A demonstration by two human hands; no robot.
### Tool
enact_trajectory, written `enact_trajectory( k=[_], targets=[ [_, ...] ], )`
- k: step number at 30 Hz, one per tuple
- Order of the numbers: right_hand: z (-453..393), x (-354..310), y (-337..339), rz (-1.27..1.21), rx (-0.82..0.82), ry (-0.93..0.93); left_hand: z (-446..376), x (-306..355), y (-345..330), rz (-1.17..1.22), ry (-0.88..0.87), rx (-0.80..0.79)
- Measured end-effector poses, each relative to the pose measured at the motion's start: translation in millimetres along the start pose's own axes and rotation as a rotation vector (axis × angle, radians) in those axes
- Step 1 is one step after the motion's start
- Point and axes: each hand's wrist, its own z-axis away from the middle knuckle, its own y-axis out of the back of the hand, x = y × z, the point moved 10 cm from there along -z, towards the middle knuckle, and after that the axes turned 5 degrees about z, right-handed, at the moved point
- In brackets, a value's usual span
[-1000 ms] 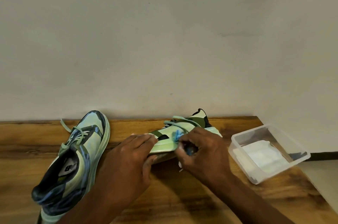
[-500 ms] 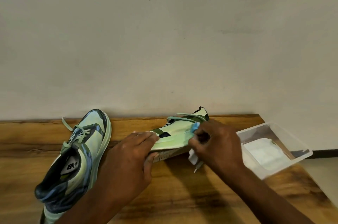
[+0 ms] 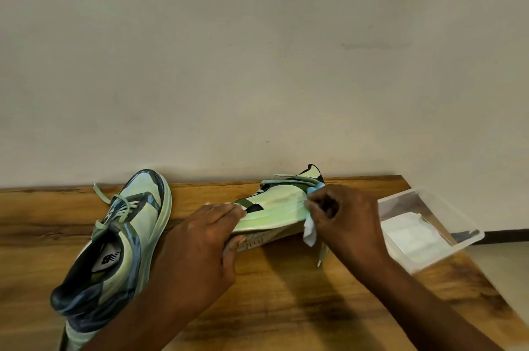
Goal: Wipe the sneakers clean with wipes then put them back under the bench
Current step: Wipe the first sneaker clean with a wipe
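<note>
The left hand gripped one sneaker on its side — toe under curled fingers. The right hand pinched a wipe against its heel — the other sneaker sat beside the left hand.

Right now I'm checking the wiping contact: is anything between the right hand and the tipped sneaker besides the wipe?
Nothing visible. The right hand presses the white wipe against the tipped sneaker; the left hand steadies it.

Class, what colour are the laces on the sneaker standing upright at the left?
Pale mint green laces, clearest in the head view.
</note>
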Motion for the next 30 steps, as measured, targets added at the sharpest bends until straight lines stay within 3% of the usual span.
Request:
enact_trajectory(
  k=[9,13,16,20,25,30],
  targets=[
    [-9.8,20.3,10.7,-0.009,0.0,-0.128,0.6,2.7,1.4,-0.007,-0.007,0.014],
    [8.9,-13.6,-14.5,0.029,-0.032,0.02,0.7,4.2,1.3,-0.018,-0.004,0.024],
    [19.0,-31.9,-22.8,0.195,-0.056,0.15,-0.6,1.7,1.1,-0.015,-0.002,0.005],
    [-4.7,12.4,10.2,0.26,0.006,-0.027,-1.4,-1.3,0.8,-0.002,0.006,-0.022],
    [-22.9,62.9,23.9,0.14,0.057,-0.261,-1.4,-1.2,-1.1,-0.006,-0.009,-0.031],
    [-15.5,25.8,6.7,0.104,0.045,-0.089,2.4,0.1,-3.7,-0.004,-0.002,-0.026]
  ],
)
